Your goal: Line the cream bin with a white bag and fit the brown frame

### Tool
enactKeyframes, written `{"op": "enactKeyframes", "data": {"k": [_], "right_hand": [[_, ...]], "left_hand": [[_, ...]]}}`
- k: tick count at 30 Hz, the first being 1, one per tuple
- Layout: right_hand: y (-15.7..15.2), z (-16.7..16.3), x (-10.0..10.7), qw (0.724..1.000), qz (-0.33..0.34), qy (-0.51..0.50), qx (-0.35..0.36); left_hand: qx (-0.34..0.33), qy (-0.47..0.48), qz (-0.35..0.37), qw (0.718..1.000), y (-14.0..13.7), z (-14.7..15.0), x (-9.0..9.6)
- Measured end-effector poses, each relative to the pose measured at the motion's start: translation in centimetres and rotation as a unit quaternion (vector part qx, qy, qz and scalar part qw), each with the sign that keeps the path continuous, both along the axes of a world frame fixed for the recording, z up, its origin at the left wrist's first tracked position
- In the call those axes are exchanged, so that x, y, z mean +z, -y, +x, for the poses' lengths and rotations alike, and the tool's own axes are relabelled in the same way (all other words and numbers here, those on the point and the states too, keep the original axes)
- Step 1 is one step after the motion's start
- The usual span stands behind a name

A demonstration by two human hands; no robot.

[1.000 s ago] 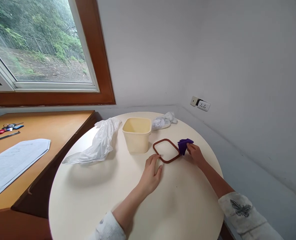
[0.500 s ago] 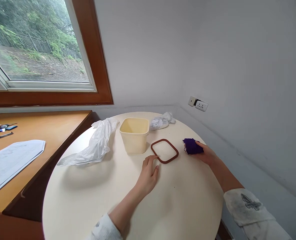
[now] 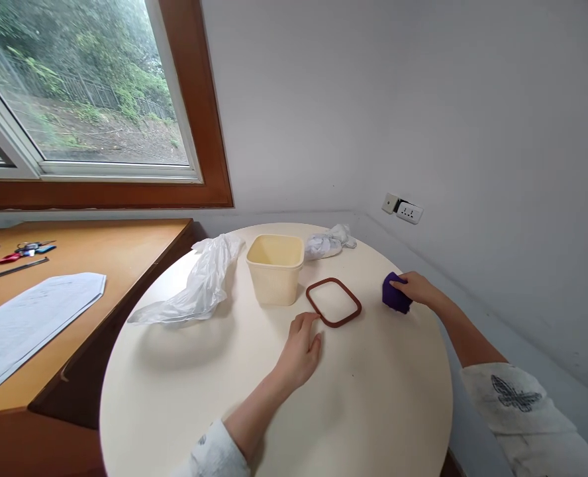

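In the head view my right hand (image 3: 418, 289) grips a folded purple cloth (image 3: 396, 295) at the right side of the round table, thumb on the near face. The cloth is tilted, its lower edge at or just above the tabletop; I cannot tell which. My left hand (image 3: 301, 351) rests on the table with its thumb apart, fingertips touching the near left edge of a brown rounded-square ring (image 3: 353, 302). That ring lies flat between my hands. Behind it to the left stands a cream plastic bin (image 3: 277, 285), upright with its top uncovered.
A crumpled clear plastic bag (image 3: 202, 285) lies left of the bin, and another bundled bag (image 3: 328, 244) sits behind it. The round cream table (image 3: 363, 411) meets the walls. On the wooden desk (image 3: 125, 242) are papers (image 3: 40, 311), keys and a pen.
My right hand has turned the purple cloth and shifted it slightly right. The left hand stays at the ring. The whole view has swung a little to the left.
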State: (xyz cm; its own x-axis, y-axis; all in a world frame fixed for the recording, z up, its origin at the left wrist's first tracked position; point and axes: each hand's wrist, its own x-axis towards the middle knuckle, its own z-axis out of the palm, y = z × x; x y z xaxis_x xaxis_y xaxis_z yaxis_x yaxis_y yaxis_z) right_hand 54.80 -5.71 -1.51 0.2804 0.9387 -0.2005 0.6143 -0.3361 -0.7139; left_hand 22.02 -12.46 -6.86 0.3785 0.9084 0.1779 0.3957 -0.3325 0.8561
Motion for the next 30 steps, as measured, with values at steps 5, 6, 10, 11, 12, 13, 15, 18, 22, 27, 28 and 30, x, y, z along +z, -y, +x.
{"op": "enactKeyframes", "data": {"k": [5, 6, 10, 11, 12, 13, 15, 18, 22, 27, 28, 30], "right_hand": [[0.2, 0.0, -0.4, 0.998, 0.011, -0.041, 0.052], [0.1, 0.2, -0.9, 0.999, 0.011, -0.024, 0.045], [0.1, 0.9, -3.3, 0.995, 0.045, 0.079, -0.026], [0.3, 0.9, -3.9, 0.992, 0.067, 0.097, -0.037], [0.5, 0.7, -4.4, 0.989, 0.091, 0.112, -0.044], [0.7, 0.3, -4.8, 0.985, 0.114, 0.123, -0.048], [1.5, -1.2, -5.5, 0.976, 0.170, 0.131, -0.032], [2.9, -4.6, -6.2, 0.954, 0.258, 0.119, 0.097], [4.4, -8.8, -6.8, 0.916, 0.208, 0.164, 0.300], [4.1, -10.4, -7.9, 0.916, 0.179, 0.243, 0.264], [3.8, -10.4, -8.2, 0.918, 0.180, 0.256, 0.245], [3.4, -10.6, -8.7, 0.920, 0.194, 0.276, 0.200]], "left_hand": [[-0.013, -0.022, -0.004, 1.000, -0.1, -0.1, -0.3], [-0.013, -0.022, -0.002, 1.000, -0.1, -0.1, -0.3], [-0.014, -0.022, 0.007, 1.000, -0.2, -0.1, -0.4], [-0.014, -0.021, 0.008, 1.000, -0.2, -0.1, -0.5], [-0.014, -0.020, 0.010, 1.000, -0.2, -0.1, -0.6], [-0.014, -0.018, 0.012, 1.000, -0.2, -0.1, -0.6], [-0.011, -0.008, 0.018, 1.000, -0.2, -0.1, -0.7], [0.005, 0.006, 0.030, 1.000, -0.2, 0.0, -0.5], [0.072, 0.015, 0.060, 0.995, -0.5, -0.5, 0.7], [0.234, 0.048, 0.171, 0.956, -1.7, -2.9, 2.5], [0.264, 0.052, 0.184, 0.945, -2.1, -3.6, 2.6], [0.313, 0.069, 0.191, 0.928, -2.8, -4.7, 2.8]]}}
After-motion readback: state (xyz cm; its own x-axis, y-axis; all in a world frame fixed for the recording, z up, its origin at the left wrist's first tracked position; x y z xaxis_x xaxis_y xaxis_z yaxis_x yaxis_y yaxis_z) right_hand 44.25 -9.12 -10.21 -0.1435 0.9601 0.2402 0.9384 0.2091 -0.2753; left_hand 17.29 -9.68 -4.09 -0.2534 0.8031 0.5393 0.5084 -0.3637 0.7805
